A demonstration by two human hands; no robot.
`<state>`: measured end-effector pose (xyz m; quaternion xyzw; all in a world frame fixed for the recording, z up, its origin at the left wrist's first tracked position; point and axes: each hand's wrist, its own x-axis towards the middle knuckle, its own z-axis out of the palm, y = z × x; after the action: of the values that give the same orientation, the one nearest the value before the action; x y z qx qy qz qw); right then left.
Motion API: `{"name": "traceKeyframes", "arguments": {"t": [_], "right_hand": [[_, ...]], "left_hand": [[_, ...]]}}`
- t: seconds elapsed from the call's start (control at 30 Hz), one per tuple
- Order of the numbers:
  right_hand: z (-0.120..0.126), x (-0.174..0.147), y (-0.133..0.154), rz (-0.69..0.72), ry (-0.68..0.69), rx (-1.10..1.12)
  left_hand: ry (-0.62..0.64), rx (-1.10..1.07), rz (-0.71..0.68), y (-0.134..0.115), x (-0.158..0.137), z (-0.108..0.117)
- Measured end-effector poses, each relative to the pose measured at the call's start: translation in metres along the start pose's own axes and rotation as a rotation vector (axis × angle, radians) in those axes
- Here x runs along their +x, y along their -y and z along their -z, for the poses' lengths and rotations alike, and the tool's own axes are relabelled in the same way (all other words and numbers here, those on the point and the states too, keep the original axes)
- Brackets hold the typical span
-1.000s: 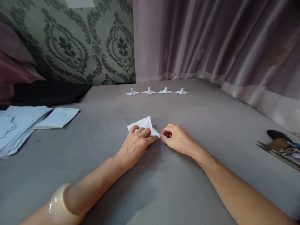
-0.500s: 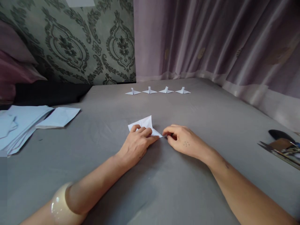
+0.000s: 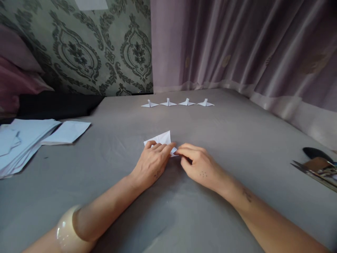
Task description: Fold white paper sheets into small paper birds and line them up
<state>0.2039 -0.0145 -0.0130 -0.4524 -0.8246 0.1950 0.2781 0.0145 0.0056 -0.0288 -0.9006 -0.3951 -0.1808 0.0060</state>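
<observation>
A partly folded sheet of white paper (image 3: 163, 137) lies on the grey cloth surface (image 3: 126, 137), one pointed flap standing up at its back. My left hand (image 3: 155, 158) is over the paper, fingers curled and pressing it down, and hides most of its front. At the paper's right corner, the fingertips of my right hand (image 3: 197, 160) are bent together on the tip, which is folded inward. Exactly how the thumb meets the paper cannot be made out. A cream bangle (image 3: 67, 228) sits on my left forearm.
Several small folded paper figures (image 3: 168, 102) stand in a row at the back. White paper sheets (image 3: 31, 137) are stacked at left, with a smaller white piece (image 3: 67, 132) beside them. Scissors (image 3: 302, 166) and other items lie at far right. A purple curtain (image 3: 179, 45) hangs behind.
My right hand has moved left onto the paper's right corner, which has been bent inward. My left index finger has shifted up, away from that corner.
</observation>
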Motion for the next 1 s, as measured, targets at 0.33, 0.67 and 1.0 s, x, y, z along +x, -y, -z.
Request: {"name": "traceKeyframes", "arguments": {"t": [0.33, 0.67, 1.0], "right_hand": [[-0.013, -0.007, 0.007, 0.005, 0.097, -0.154], [-0.016, -0.008, 0.005, 0.028, 0.102, -0.165], [-0.016, -0.008, 0.004, 0.010, 0.078, -0.139]], "left_hand": [[-0.061, -0.173, 0.314, 0.005, -0.008, 0.007], [-0.006, -0.253, 0.317, 0.007, -0.007, 0.021], [0.095, -0.367, 0.325, 0.006, -0.003, 0.019]]}}
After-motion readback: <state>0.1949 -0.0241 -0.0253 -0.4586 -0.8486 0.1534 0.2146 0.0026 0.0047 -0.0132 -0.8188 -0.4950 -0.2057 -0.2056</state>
